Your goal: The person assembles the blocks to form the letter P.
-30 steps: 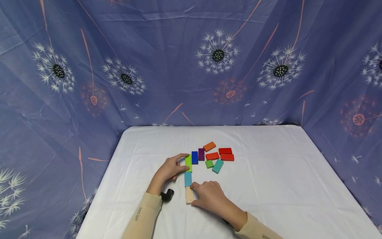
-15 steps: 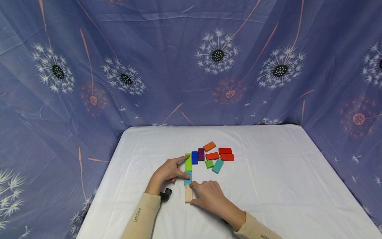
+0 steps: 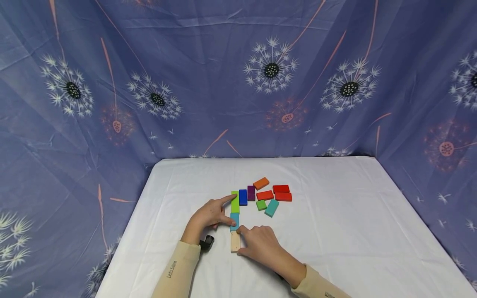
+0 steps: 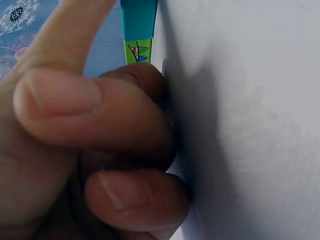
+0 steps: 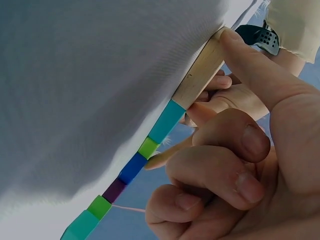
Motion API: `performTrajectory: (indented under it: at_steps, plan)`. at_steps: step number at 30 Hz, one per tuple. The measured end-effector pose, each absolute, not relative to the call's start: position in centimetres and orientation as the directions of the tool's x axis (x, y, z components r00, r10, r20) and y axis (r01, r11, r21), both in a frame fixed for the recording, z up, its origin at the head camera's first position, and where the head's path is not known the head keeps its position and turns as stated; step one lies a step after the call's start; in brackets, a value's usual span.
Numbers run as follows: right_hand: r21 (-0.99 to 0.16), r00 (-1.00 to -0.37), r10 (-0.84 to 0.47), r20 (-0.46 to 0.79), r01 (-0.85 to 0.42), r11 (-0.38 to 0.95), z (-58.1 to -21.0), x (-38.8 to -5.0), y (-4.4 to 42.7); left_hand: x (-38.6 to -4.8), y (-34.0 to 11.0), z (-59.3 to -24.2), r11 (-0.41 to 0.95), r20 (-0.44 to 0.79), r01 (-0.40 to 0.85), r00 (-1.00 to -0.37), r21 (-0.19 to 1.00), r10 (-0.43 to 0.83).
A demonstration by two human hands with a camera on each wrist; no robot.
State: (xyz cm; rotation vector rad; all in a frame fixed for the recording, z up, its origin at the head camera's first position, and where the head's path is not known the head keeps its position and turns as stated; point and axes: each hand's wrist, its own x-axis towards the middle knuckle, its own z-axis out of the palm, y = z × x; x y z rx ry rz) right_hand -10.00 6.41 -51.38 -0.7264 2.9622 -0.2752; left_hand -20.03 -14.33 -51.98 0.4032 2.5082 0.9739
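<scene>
White-draped desk (image 3: 335,215), blue dandelion-print cloth (image 3: 216,82) behind. Right grip (image 3: 262,244) pinches a pale oblong wooden block (image 3: 235,242), long axis pointing away; outspread left grip (image 3: 210,215) touches lime-green block (image 3: 235,205) and light-blue block (image 3: 234,216).

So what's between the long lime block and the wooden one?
A light blue block lies between the long lime block and the wooden block in the head view.

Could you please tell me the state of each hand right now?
Left hand: open, touching lime block and light blue block.
Right hand: closed, pinching wooden block.
</scene>
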Motion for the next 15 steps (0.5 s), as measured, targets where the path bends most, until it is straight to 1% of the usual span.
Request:
performTrajectory:
  at_steps: [6, 10, 15]
  plan:
    - [-0.245, -0.883, -0.466, -0.051, -0.442, 0.863, -51.2, -10.2, 6.9, -19.9, -14.3, -51.7, 0.716, -0.303, 0.088, -0.866, 0.692, 0.399]
    - [-0.318, -0.896, -0.444, -0.011, -0.418, 0.851, -50.9, -10.9, 7.7, -19.9, -14.2, -51.7, 0.726, -0.314, 0.079, -0.865, 0.684, 0.39]
    - [-0.415, -0.921, -0.388, 0.037, -0.368, 0.832, -50.5, -12.6, 9.0, -19.9, -14.2, -51.7, 0.736, -0.31, 0.091, -0.867, 0.671, 0.391]
